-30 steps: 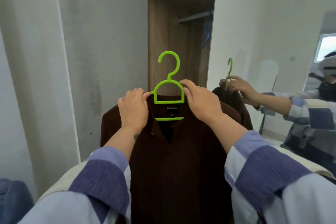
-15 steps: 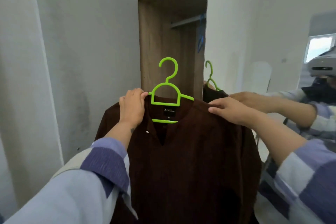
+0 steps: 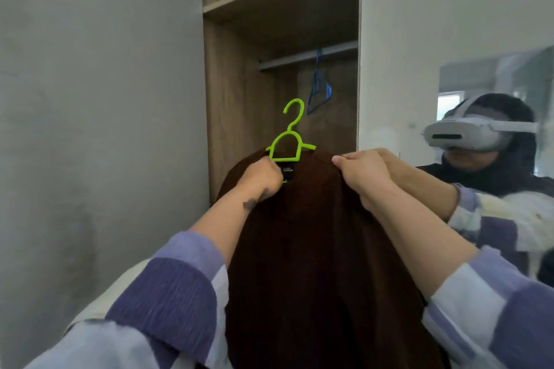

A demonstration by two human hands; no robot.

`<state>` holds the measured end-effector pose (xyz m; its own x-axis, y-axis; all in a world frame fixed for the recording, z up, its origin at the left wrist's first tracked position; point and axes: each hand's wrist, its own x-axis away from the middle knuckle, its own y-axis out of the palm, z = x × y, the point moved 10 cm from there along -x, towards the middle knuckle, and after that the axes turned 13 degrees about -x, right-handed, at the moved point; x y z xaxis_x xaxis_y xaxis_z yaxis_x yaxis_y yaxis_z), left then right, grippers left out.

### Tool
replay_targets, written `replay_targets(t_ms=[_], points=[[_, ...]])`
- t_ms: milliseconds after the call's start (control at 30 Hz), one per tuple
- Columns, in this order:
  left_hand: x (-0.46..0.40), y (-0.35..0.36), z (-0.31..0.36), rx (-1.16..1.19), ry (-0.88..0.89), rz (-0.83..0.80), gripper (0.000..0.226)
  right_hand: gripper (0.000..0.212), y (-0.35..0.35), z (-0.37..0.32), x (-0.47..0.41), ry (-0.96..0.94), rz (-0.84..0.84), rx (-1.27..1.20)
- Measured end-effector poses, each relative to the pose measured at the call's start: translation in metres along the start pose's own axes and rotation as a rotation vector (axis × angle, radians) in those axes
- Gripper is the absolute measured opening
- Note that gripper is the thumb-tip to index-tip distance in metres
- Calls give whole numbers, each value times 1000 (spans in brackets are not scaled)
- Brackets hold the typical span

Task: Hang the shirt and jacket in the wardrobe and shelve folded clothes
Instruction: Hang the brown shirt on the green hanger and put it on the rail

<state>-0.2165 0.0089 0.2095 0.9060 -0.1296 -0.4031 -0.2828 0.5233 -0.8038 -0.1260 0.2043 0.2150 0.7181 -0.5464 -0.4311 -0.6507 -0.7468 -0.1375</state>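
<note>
While I watch the head view, the left hand (image 3: 260,174) grips the shirt (image 3: 314,249) collar at the green hanger (image 3: 288,141); the right hand (image 3: 364,174) clutches the shirt's right shoulder. Shirt and hanger are held before the open wardrobe (image 3: 227,84), below its rail (image 3: 299,57), where a blue hanger (image 3: 318,90) hangs.

There is one view only, from a camera worn on the person's head. It faces forward and slightly upward into the open wardrobe (image 3: 281,39), close enough that both forearms fill the lower frame. The wide lens bends the walls at the edges. A mirror (image 3: 494,84) on the right reflects the wearer's headset.
</note>
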Motion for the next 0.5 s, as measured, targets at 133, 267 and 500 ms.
replay_targets(t_ms=[133, 267, 500], points=[[5, 26, 29, 661, -83, -467, 33, 26, 34, -25, 6, -120, 161, 32], [-30, -3, 22, 719, -41, -353, 43, 25, 78, -45, 17, -292, 145, 13], [-98, -8, -17, 940, -169, -176, 20, 23, 122, -11, -14, -50, 77, -423]])
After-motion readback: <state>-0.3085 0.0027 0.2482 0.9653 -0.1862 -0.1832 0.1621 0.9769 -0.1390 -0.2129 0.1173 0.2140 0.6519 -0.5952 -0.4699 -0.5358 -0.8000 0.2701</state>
